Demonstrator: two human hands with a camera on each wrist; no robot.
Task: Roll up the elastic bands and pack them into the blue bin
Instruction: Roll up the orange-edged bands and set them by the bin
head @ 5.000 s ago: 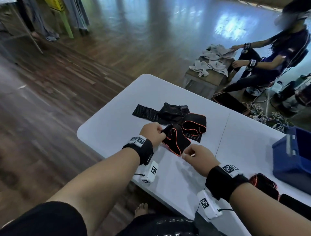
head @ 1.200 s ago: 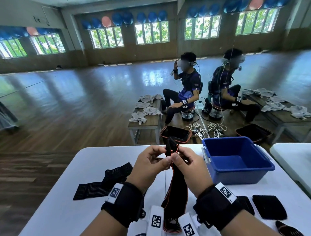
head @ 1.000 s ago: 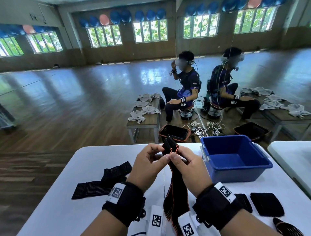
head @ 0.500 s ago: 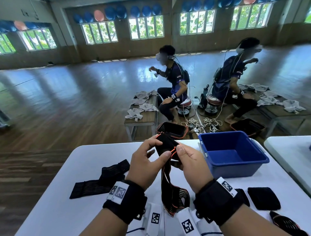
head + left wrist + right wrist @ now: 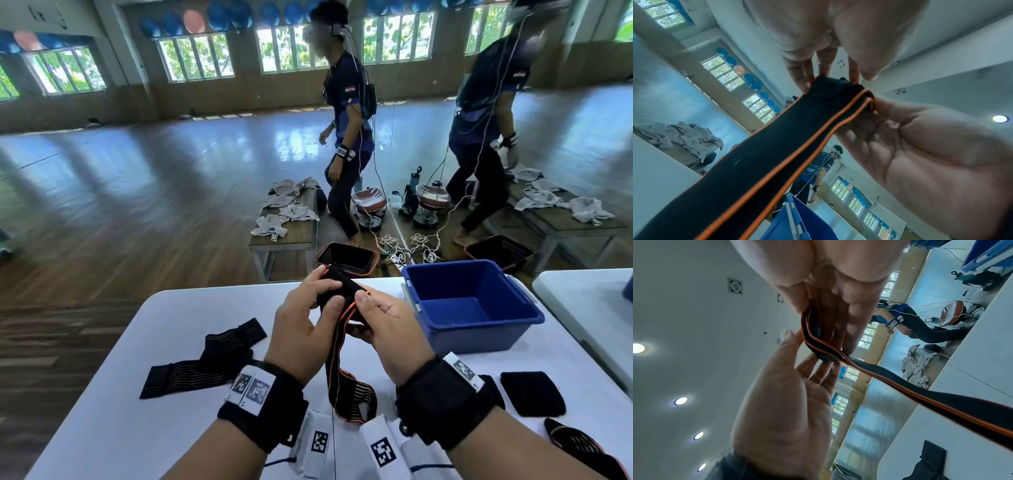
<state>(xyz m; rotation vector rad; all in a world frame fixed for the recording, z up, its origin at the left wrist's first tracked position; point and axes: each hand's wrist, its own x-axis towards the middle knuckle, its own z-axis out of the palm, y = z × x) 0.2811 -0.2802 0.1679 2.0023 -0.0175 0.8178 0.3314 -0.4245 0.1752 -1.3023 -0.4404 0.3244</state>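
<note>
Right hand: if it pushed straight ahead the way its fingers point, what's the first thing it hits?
The band roll it already grips; just past that, the left hand. The bin sits off to its right, probably out of line.

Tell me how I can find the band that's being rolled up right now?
Look at the white table and find the blue bin on it. Just left of the bin, the left hand and right hand hold the band above the table. Unlike the plain black bands lying flat, it has orange edges and dangles down.
</note>
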